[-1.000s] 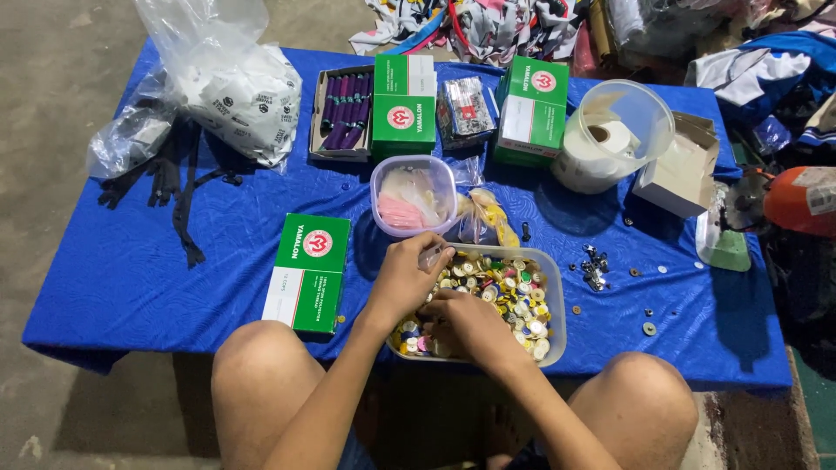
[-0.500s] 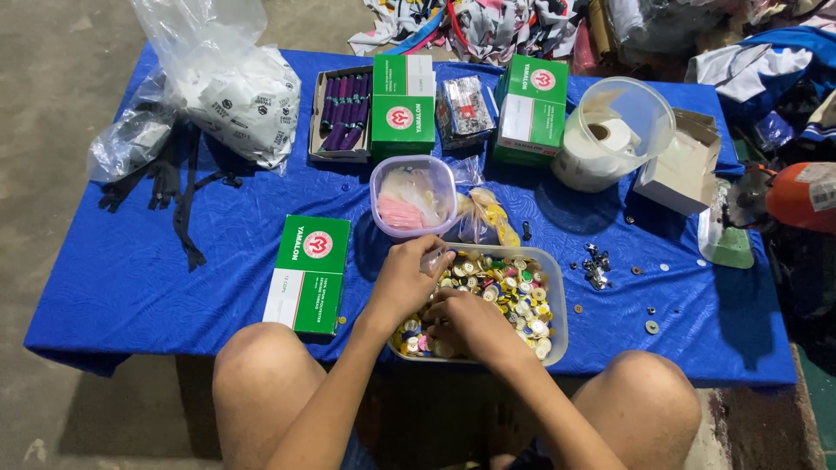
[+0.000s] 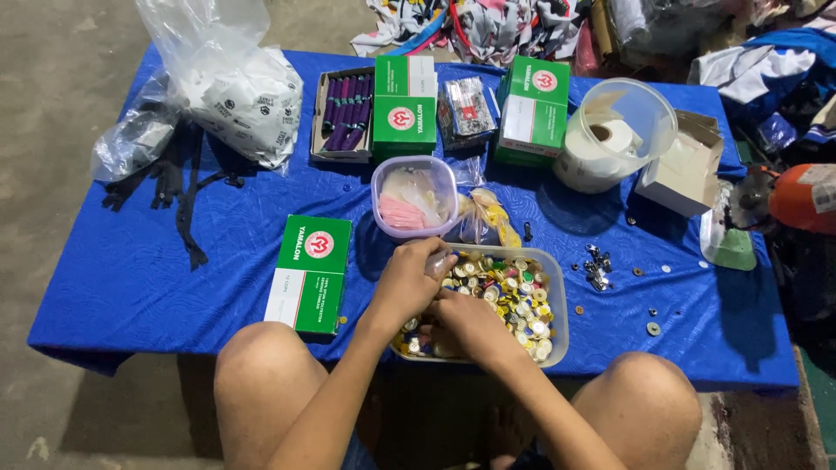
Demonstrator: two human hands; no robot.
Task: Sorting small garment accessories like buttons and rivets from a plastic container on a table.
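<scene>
**Hands in the button tray**

Both hands are sunk in the tray (image 3: 557,300) of mixed buttons (image 3: 514,296) at the near table edge, within easy reach. A small clear piece is pinched by the left hand (image 3: 407,283); the right hand (image 3: 466,322) is laid open on the buttons. A green box (image 3: 309,274) is set just left; a pink-filled tub (image 3: 415,198) stands beyond.

Tray of buttons (image 3: 514,296) sits at the near edge of the table (image 3: 131,287), between my knees. Both my hands are in its left half: left hand (image 3: 407,283) above, right hand (image 3: 466,322) just below, touching. Small tub (image 3: 415,198) lies just behind the tray. Flat box (image 3: 309,272) lies left of the tray, near the front edge. Large round tub with a roll (image 3: 614,135) stands toward the far right. Bag (image 3: 231,87) occupies the far left corner. Loose bits (image 3: 596,265) scattered right of the tray.
</scene>
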